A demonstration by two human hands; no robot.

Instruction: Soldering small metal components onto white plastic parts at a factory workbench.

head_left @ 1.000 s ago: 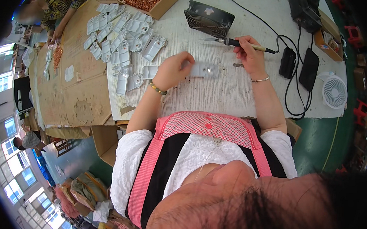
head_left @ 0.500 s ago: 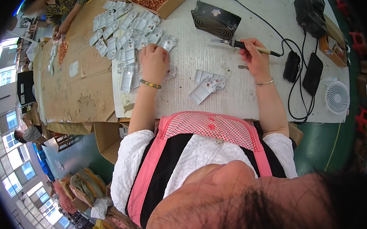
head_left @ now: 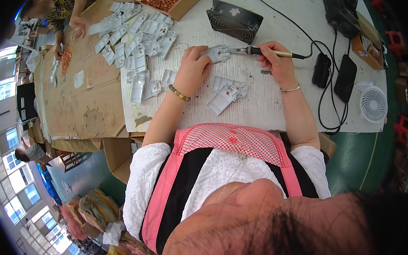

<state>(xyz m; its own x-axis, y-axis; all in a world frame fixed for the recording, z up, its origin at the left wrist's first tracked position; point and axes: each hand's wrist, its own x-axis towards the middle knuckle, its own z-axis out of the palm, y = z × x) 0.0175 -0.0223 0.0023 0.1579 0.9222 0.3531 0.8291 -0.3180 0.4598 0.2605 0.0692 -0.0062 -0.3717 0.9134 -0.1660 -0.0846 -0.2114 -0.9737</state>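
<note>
so the broad table (head_left: 264, 112) ran under everything, pale top streaked and scuffed! across it sprawled a heap of casings (head_left: 153, 28), smooth light-grey plastic, shallow and oblong; beside them stood a boxy black fan (head_left: 235, 22) with a ringed grille. two loose casings (head_left: 221, 102) lay overlapped nearer the apron (head_left: 228, 137), checked red and white. and the hands! the right hand (head_left: 277, 63) gripped a slim soldering iron (head_left: 255, 51) pen-fashion; the left hand (head_left: 193, 69) pinched one casing (head_left: 217, 54) just before the fan. soldering, i judged: the metal tip (head_left: 237, 50) met or nearly met the casing's end, i couldn't tell which. the next move seemed to call for a motionless casing and a light, exact dab.
</note>
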